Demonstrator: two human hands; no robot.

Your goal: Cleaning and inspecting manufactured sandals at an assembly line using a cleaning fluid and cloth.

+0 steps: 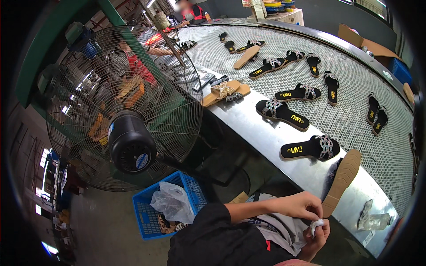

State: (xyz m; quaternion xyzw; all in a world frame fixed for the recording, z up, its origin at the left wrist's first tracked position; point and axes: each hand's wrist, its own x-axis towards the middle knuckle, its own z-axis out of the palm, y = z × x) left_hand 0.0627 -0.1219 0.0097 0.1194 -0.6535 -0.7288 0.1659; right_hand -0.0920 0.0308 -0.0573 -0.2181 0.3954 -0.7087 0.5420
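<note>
Head camera looks down on both hands, close together low in the frame, just in front of the person's lap. Left hand [303, 205] comes in from a dark sleeve, fingers curled down and pinching at a small crumpled white cloth [316, 225]; right hand [320, 235] sits just beneath, cupped and closed around the same cloth, so the wad is held between the two hands, touching both. Right beside them, a tan-soled sandal turned sole-up [342, 181] leans over the near edge of the curved metal conveyor table [266, 133], its heel end almost at the left hand's knuckles. Just above it on the smooth steel rim lies a black sandal with a jewelled strap and yellow insole mark [309, 149], and another like it [282, 114] further along. More black sandals are scattered out on the perforated belt [355, 111], some in pairs, and a tan pair with a bow [225, 91] rests at the rim's far end. A crumpled clear plastic bottle [372, 218] lies on the steel to the right of the hands. Over to the left, a large wire-caged floor fan with a black motor housing [128, 142] fills the view, and below it a blue plastic crate holding a clear bag [171, 201] stands on the floor. Another person [188, 13] is working at the table's far end, well apart.
</note>
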